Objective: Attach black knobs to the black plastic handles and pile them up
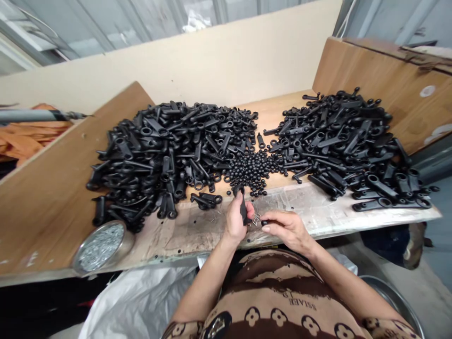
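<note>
My left hand (236, 219) is closed around a black crank handle (243, 209), its ringed end pointing away from me. To its right, my right hand (287, 228) pinches a small black ball knob (264, 222) between thumb and fingertips. The knob and the handle are apart. Small metal pins (256, 218) lie on the bench between my hands, partly hidden by the fingers. Just beyond my hands spreads a pile of loose black ball knobs (252, 167).
Black crank handles (158, 146) are heaped on the left. Handles with knobs (339, 136) form another heap on the right. A metal bowl (130, 238) of small metal pins stands at the front left. Wooden boards (52, 188) wall the bench (197, 230).
</note>
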Demonstrator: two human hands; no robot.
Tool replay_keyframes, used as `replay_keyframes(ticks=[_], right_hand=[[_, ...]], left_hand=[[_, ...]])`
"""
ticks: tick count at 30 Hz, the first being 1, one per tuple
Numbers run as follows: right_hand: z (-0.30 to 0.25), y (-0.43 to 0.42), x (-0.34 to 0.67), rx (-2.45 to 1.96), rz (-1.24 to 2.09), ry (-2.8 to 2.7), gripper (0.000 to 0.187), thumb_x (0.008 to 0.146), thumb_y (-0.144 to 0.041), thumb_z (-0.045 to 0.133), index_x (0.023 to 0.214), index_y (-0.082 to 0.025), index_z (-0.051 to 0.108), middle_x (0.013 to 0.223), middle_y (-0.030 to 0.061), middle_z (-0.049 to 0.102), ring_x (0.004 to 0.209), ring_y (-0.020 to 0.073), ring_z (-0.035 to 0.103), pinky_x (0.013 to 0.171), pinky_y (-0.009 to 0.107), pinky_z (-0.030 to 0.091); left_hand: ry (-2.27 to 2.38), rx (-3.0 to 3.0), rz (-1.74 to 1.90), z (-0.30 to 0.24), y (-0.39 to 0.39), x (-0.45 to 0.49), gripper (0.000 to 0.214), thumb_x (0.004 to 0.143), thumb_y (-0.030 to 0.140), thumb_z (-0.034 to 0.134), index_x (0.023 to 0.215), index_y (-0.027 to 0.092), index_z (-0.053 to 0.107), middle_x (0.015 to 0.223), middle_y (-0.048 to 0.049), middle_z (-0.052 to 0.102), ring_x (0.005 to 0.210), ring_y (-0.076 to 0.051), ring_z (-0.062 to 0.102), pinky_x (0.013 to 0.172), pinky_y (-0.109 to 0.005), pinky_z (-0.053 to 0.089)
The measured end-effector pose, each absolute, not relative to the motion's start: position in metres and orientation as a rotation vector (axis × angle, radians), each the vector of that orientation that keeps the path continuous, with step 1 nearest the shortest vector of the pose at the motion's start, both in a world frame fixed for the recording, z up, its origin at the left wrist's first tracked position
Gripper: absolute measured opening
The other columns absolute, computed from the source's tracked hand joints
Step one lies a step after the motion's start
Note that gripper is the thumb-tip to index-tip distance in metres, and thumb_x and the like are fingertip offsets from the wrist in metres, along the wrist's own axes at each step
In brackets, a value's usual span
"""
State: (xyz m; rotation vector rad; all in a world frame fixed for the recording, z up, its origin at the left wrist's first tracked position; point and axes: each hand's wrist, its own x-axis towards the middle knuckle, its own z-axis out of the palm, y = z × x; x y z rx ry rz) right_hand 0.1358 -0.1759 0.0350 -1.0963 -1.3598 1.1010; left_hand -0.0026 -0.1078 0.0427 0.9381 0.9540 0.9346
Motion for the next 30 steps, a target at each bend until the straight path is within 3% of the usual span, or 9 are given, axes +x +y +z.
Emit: replay_keyframes(ticks=[2,6,8,13,19,26,30], right_hand=[[0.036,-0.175,0.129,-1.107,0.983,-1.422,0.019,0.076,-0.028,0.064,0.092,-0.020,0.068,0.082,0.0024,0.067,0.074,0.0146,0.060,0.069,0.025,0.047],[0.034,-0.171,0.119,-1.086,0.861,-1.454,0.020,0.078,-0.025,0.062,0.097,-0.021,0.066,0.090,0.0035,0.068,0.080,0.0160,0.062,0.074,0.027,0.048],[0.032,-0.169,0.117,-1.073,0.822,-1.469,0.021,0.078,-0.024,0.062,0.098,-0.022,0.066,0.091,0.0036,0.068,0.080,0.0159,0.062,0.074,0.027,0.048],[0.028,-0.169,0.115,-1.110,0.832,-1.369,0.019,0.075,-0.024,0.065,0.093,-0.023,0.068,0.082,0.0015,0.068,0.070,0.0143,0.062,0.066,0.025,0.049],[0.028,-0.169,0.114,-1.132,1.112,-1.081,0.015,0.073,-0.026,0.067,0.086,-0.021,0.070,0.060,-0.0011,0.064,0.049,0.0110,0.055,0.050,0.023,0.046],[0.019,-0.167,0.110,-1.030,1.242,-0.937,0.014,0.075,-0.024,0.065,0.088,-0.021,0.070,0.062,0.0003,0.065,0.049,0.0122,0.058,0.045,0.022,0.047],[0.019,-0.165,0.109,-0.943,1.331,-0.885,0.014,0.076,-0.023,0.064,0.088,-0.019,0.069,0.062,0.0012,0.065,0.048,0.0117,0.058,0.044,0.021,0.046]], left_hand=[[1.004,1.013,0.990,0.045,-0.107,-0.001,0.054,0.081,0.056,0.035,0.044,0.016,0.045,0.040,0.0013,0.041,0.040,-0.007,0.035,0.042,-0.021,0.026],[0.974,0.996,1.117,0.052,-0.108,0.003,0.030,0.073,0.044,0.058,0.062,0.016,0.052,0.049,0.0040,0.047,0.046,-0.008,0.041,0.047,-0.021,0.032],[0.933,0.953,1.144,0.056,-0.108,0.004,0.026,0.071,0.042,0.061,0.069,0.016,0.054,0.050,0.0051,0.047,0.045,-0.007,0.040,0.046,-0.020,0.031],[0.911,0.977,1.170,0.062,-0.108,0.005,0.028,0.074,0.044,0.057,0.076,0.016,0.056,0.046,0.0061,0.043,0.043,-0.006,0.036,0.044,-0.020,0.028],[0.833,0.947,1.108,0.067,-0.106,0.007,0.050,0.074,0.040,0.059,0.120,0.024,0.047,0.053,0.0067,0.046,0.041,-0.006,0.036,0.040,-0.019,0.028],[0.770,0.919,1.149,0.061,-0.098,0.008,0.038,0.070,0.023,0.062,0.107,0.023,0.056,0.077,0.0021,0.054,0.053,-0.006,0.045,0.045,-0.018,0.034],[0.743,0.930,1.118,0.059,-0.095,0.008,0.036,0.069,0.017,0.058,0.104,0.021,0.056,0.077,0.0014,0.055,0.050,-0.005,0.041,0.044,-0.018,0.031]])
